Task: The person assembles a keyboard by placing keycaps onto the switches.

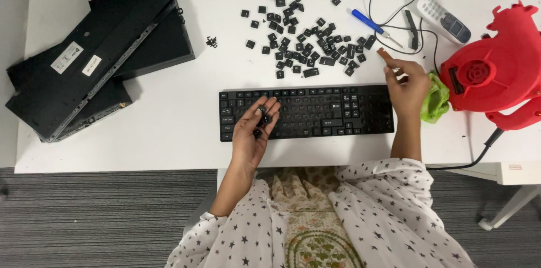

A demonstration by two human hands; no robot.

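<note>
Keycaps (260,119) sit loosely cupped in my half-open left hand (255,127) over the keyboard (315,111); tilting spills them. Right hand (407,83), beside it, pinches something small.

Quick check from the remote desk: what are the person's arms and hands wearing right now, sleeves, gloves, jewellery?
Both hands are bare: no gloves show on the left hand or the right hand, and no rings or watch can be made out at this size. The forearms are uncovered up to about the elbows. Above that come loose white sleeves printed with small dark stars, part of the same garment across the chest.
</note>
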